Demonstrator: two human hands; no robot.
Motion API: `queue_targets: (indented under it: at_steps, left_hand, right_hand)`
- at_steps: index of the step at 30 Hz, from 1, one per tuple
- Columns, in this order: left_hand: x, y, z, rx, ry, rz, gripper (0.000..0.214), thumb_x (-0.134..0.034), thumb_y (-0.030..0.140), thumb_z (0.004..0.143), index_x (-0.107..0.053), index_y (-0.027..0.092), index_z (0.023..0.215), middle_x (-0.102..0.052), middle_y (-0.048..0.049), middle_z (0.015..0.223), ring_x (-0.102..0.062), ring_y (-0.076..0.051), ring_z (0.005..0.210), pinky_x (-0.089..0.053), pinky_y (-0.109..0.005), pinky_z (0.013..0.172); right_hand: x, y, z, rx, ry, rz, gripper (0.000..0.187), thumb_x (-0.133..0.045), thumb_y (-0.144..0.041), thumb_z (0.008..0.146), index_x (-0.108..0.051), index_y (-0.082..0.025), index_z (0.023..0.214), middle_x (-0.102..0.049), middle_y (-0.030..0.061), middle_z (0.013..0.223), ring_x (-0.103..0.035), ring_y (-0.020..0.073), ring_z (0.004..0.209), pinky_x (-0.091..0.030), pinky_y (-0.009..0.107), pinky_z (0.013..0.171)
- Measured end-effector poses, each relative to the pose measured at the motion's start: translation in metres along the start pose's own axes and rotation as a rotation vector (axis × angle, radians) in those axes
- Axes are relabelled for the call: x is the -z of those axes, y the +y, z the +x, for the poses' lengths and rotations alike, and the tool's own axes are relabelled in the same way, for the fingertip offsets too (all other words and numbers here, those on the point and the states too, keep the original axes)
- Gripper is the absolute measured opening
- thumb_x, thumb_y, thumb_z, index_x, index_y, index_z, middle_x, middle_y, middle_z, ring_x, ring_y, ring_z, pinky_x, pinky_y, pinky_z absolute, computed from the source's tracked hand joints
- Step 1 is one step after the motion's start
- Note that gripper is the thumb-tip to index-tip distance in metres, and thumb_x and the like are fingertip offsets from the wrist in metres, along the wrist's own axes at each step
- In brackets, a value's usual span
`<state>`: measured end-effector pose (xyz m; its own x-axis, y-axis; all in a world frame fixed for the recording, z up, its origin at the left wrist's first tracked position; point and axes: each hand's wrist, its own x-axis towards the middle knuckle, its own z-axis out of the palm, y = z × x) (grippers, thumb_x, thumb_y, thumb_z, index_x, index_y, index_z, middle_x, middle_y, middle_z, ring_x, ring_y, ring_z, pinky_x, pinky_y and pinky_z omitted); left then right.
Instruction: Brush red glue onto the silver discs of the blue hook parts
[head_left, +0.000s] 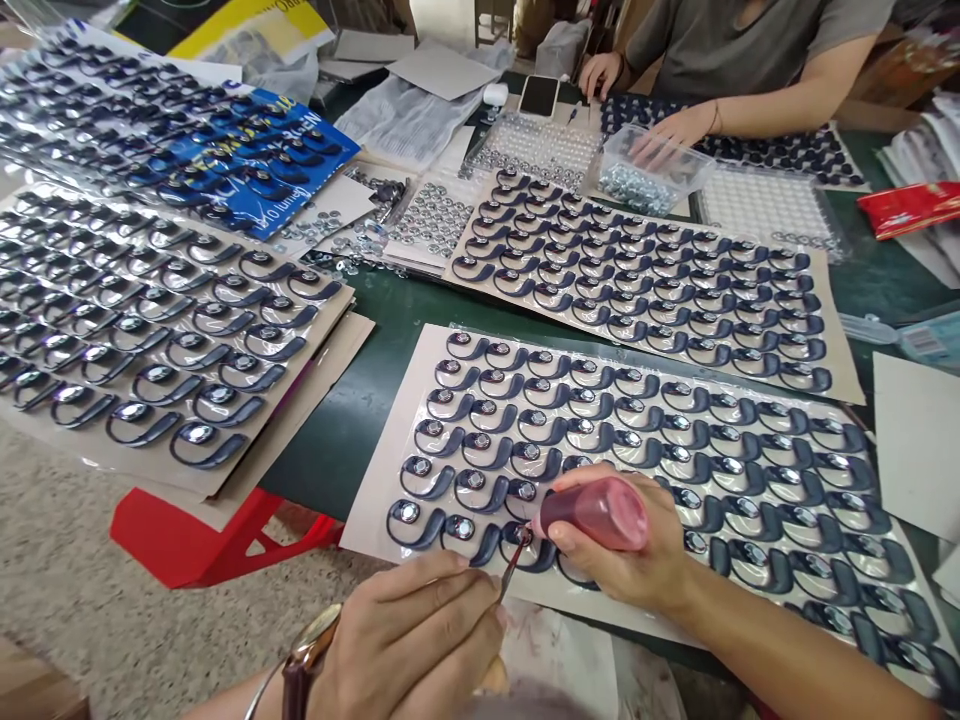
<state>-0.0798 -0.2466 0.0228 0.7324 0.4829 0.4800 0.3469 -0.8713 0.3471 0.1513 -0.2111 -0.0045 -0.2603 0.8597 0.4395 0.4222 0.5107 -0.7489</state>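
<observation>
My right hand [630, 555] grips a small pink bottle [596, 512], its nozzle pointing left at a dark hook-shaped piece [525, 545] in the front row. My left hand [412, 640], a watch on its wrist, pinches a thin tool [514, 565] whose tip meets the same piece beside the nozzle. Both hands hover over a cardboard sheet [375, 500] covered with rows of dark hook-shaped pieces, each carrying a shiny round stone.
More sheets of the same pieces lie at left [172, 350] and behind [645, 280]. Another person [742, 60] sits across the green table [360, 400], one hand in a clear box [652, 170] of stones. A phone [538, 95], stone trays and a red stool [195, 540] surround the work.
</observation>
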Motion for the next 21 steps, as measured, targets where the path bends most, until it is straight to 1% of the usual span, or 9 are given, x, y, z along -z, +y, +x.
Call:
queue_targets:
  at_steps: [3,7,10,13,15,21]
  left_hand:
    - [0.003,0.0,0.002,-0.004,-0.021,0.007,0.032,-0.035,0.015,0.09,-0.065,0.006,0.091,-0.069,-0.0101,0.093,-0.066,-0.016,0.09,-0.051,-0.029,0.089]
    - [0.004,0.001,0.004,0.025,-0.041,0.022,0.03,-0.037,0.016,0.09,-0.066,0.007,0.09,-0.07,-0.0085,0.092,-0.065,-0.015,0.091,-0.052,-0.027,0.087]
    - [0.002,0.001,0.002,0.031,-0.014,0.004,0.029,-0.038,0.015,0.089,-0.066,0.007,0.089,-0.07,-0.0086,0.093,-0.065,-0.015,0.091,-0.052,-0.027,0.088]
    - [-0.001,0.0,-0.002,0.027,-0.002,-0.01,0.029,-0.039,0.015,0.089,-0.066,0.006,0.091,-0.069,-0.0093,0.094,-0.064,-0.016,0.094,-0.052,-0.028,0.089]
    - [-0.003,0.0,-0.004,0.037,0.011,-0.009,0.028,-0.039,0.015,0.089,-0.066,0.006,0.091,-0.069,-0.0094,0.095,-0.064,-0.016,0.095,-0.051,-0.028,0.09]
    - [-0.005,0.001,-0.007,0.048,0.042,-0.005,0.029,-0.039,0.016,0.089,-0.066,0.007,0.09,-0.069,-0.0089,0.095,-0.063,-0.015,0.097,-0.047,-0.028,0.096]
  right_hand:
    - [0.0,0.001,-0.001,0.01,0.01,-0.01,0.017,-0.065,-0.026,0.072,-0.054,-0.021,0.083,-0.066,0.001,0.072,-0.063,0.0142,0.056,-0.051,0.025,0.048]
    - [0.002,0.002,0.0,0.014,0.02,-0.004,0.016,-0.066,-0.025,0.072,-0.053,-0.021,0.08,-0.065,0.0018,0.071,-0.062,0.0136,0.055,-0.051,0.025,0.048]
    - [0.003,0.002,0.0,-0.007,0.018,0.0,0.016,-0.066,-0.025,0.072,-0.053,-0.022,0.082,-0.065,0.0013,0.07,-0.062,0.014,0.055,-0.051,0.026,0.047]
    - [0.004,0.001,0.001,-0.011,0.053,0.006,0.017,-0.065,-0.025,0.072,-0.054,-0.021,0.084,-0.064,0.0005,0.067,-0.062,0.0145,0.055,-0.051,0.025,0.047]
    - [0.004,0.0,0.001,-0.005,0.064,0.009,0.015,-0.066,-0.025,0.071,-0.056,-0.02,0.082,-0.064,0.0007,0.066,-0.061,0.0143,0.054,-0.051,0.025,0.046]
    - [0.005,0.0,0.004,-0.015,-0.012,0.017,0.005,-0.063,-0.024,0.074,-0.06,-0.02,0.075,-0.064,0.0006,0.063,-0.06,0.0128,0.052,-0.051,0.025,0.049]
